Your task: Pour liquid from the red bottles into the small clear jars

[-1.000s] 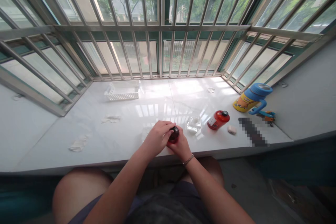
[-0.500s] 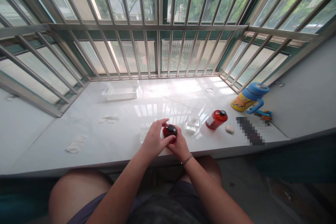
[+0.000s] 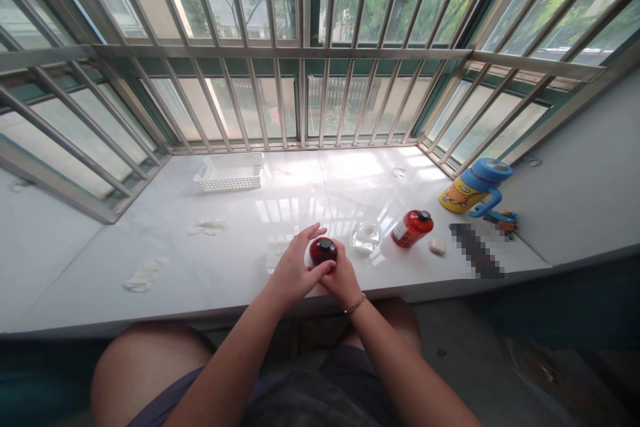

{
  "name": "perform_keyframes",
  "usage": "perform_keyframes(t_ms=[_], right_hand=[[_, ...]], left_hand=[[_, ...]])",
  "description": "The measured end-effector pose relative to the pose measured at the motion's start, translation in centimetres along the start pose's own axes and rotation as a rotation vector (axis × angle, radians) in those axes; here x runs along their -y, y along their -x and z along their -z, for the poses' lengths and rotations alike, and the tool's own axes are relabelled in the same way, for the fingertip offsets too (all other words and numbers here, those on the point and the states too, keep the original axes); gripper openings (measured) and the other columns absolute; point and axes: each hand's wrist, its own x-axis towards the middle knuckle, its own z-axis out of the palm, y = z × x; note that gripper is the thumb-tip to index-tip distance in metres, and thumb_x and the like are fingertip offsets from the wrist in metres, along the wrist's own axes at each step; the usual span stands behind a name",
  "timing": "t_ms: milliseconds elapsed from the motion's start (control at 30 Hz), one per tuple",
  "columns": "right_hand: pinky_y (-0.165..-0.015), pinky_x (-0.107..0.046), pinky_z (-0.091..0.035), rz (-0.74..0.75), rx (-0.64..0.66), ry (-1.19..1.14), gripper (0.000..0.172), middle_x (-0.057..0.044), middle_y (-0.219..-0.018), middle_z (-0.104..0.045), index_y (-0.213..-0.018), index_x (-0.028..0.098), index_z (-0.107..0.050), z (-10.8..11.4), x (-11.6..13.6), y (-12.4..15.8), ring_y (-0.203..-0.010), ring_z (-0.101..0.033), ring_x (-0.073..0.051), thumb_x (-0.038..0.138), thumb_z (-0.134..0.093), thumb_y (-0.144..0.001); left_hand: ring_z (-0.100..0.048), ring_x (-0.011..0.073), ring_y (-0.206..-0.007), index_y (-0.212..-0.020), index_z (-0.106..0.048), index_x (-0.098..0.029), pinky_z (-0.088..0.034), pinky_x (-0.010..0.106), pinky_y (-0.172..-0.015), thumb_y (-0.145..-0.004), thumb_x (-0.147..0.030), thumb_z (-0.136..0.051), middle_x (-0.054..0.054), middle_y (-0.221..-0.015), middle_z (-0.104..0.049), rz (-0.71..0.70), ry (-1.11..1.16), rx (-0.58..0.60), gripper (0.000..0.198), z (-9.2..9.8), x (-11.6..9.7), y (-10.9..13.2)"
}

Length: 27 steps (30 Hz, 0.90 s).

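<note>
A small red bottle point(image 3: 323, 251) with a black cap stands near the front edge of the white marble sill point(image 3: 240, 227). My right hand point(image 3: 343, 278) is wrapped round its lower body from the near side. My left hand point(image 3: 295, 265) rests against the bottle's left side, thumb and fingers around the cap area, index finger stretched out. A second red bottle point(image 3: 411, 228) with a black cap lies on its side to the right. Between the two sits a small clear glass container point(image 3: 367, 236).
A white slotted basket point(image 3: 230, 173) sits at the back left. A yellow and blue handled cup point(image 3: 475, 188) stands at the right, with a small white lump point(image 3: 437, 245) nearby. White pads point(image 3: 144, 275) lie at the left. Metal window bars point(image 3: 300, 53) close the back.
My left hand has drawn back off the cap, which was covered a second ago and now shows. The bottle sits slightly more upright. The view shifted a little.
</note>
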Motion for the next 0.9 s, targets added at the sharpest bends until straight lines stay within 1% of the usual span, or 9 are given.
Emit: perform_keyframes(t_ms=[67, 267, 333, 433, 500, 667, 767, 833, 900], right_hand=[[-0.097, -0.047, -0.062, 0.001, 0.003, 0.004, 0.079, -0.011, -0.130, -0.071, -0.142, 0.026, -0.049, 0.0, 0.0, 0.0, -0.111, -0.074, -0.030, 0.042, -0.088, -0.075], [-0.094, -0.044, -0.063, 0.004, 0.012, -0.014, 0.073, -0.008, -0.126, -0.073, -0.140, 0.027, -0.049, 0.0, 0.3, 0.0, -0.109, -0.075, -0.028, 0.037, -0.086, -0.078], [-0.093, -0.044, -0.063, 0.003, 0.012, -0.015, 0.074, -0.008, -0.126, -0.072, -0.140, 0.027, -0.049, 0.1, 0.4, 0.0, -0.108, -0.075, -0.028, 0.038, -0.087, -0.077], [-0.096, -0.045, -0.063, 0.011, 0.009, -0.016, 0.077, -0.011, -0.132, -0.071, -0.141, 0.026, -0.049, 0.1, 0.4, -0.1, -0.113, -0.074, -0.030, 0.040, -0.087, -0.076], [-0.098, -0.045, -0.063, 0.019, 0.006, -0.016, 0.077, -0.012, -0.134, -0.069, -0.141, 0.025, -0.049, 0.1, 0.5, -0.1, -0.115, -0.074, -0.030, 0.040, -0.087, -0.076], [-0.094, -0.042, -0.063, 0.011, 0.008, -0.012, 0.075, -0.010, -0.129, -0.071, -0.140, 0.024, -0.049, 0.0, 0.5, -0.1, -0.110, -0.075, -0.028, 0.037, -0.086, -0.076], [-0.091, -0.042, -0.064, -0.008, 0.008, -0.026, 0.076, -0.010, -0.128, -0.072, -0.140, 0.024, -0.049, 0.0, 0.6, -0.1, -0.108, -0.076, -0.028, 0.039, -0.087, -0.076], [-0.092, -0.042, -0.064, -0.009, 0.013, -0.043, 0.077, -0.011, -0.129, -0.072, -0.140, 0.024, -0.049, 0.0, 0.6, -0.1, -0.108, -0.076, -0.028, 0.040, -0.088, -0.076], [-0.092, -0.043, -0.064, -0.007, 0.016, -0.047, 0.080, -0.010, -0.128, -0.073, -0.142, 0.025, -0.048, 0.0, 0.6, -0.1, -0.107, -0.076, -0.029, 0.041, -0.088, -0.075]], left_hand=[[-0.062, 0.0311, -0.137, -0.158, -0.038, -0.035, -0.050, 0.056, -0.118, -0.092, -0.027, -0.079, 0.011, -0.141, -0.066, 0.008, 0.003, -0.011, 0.078, -0.2, -0.1, -0.1], [-0.066, 0.0271, -0.122, -0.149, -0.047, -0.031, -0.053, 0.051, -0.114, -0.089, -0.028, -0.081, 0.008, -0.127, -0.066, -0.006, -0.055, -0.081, 0.069, -0.5, 0.6, 0.0], [-0.065, 0.0279, -0.126, -0.150, -0.047, -0.031, -0.053, 0.052, -0.114, -0.090, -0.028, -0.080, 0.009, -0.133, -0.066, -0.008, -0.055, -0.078, 0.069, -0.4, 0.7, 0.0], [-0.060, 0.0292, -0.139, -0.154, -0.044, -0.032, -0.050, 0.052, -0.118, -0.095, -0.027, -0.074, 0.011, -0.147, -0.062, -0.030, -0.049, -0.040, 0.067, -0.2, 0.4, -0.2], [-0.059, 0.0288, -0.139, -0.153, -0.046, -0.032, -0.049, 0.052, -0.119, -0.097, -0.026, -0.071, 0.011, -0.148, -0.063, -0.047, -0.047, -0.030, 0.061, -0.3, 0.1, -0.4], [-0.068, 0.0264, -0.116, -0.135, -0.059, -0.028, -0.057, 0.047, -0.105, -0.088, -0.025, -0.082, 0.008, -0.123, -0.068, -0.042, -0.051, -0.113, 0.053, -0.8, 0.0, -1.4], [-0.069, 0.0254, -0.110, -0.128, -0.063, -0.027, -0.057, 0.046, -0.103, -0.088, -0.023, -0.081, 0.005, -0.113, -0.070, -0.024, -0.070, -0.145, 0.045, -0.9, 0.0, -1.8], [-0.069, 0.0252, -0.113, -0.130, -0.063, -0.027, -0.056, 0.046, -0.106, -0.091, -0.022, -0.076, 0.005, -0.115, -0.072, -0.010, -0.058, -0.123, 0.042, -0.7, -0.2, -1.8], [-0.069, 0.0247, -0.119, -0.136, -0.060, -0.028, -0.055, 0.045, -0.109, -0.095, -0.021, -0.069, 0.006, -0.124, -0.072, -0.002, -0.029, -0.056, 0.042, -0.4, -0.5, -1.6]])
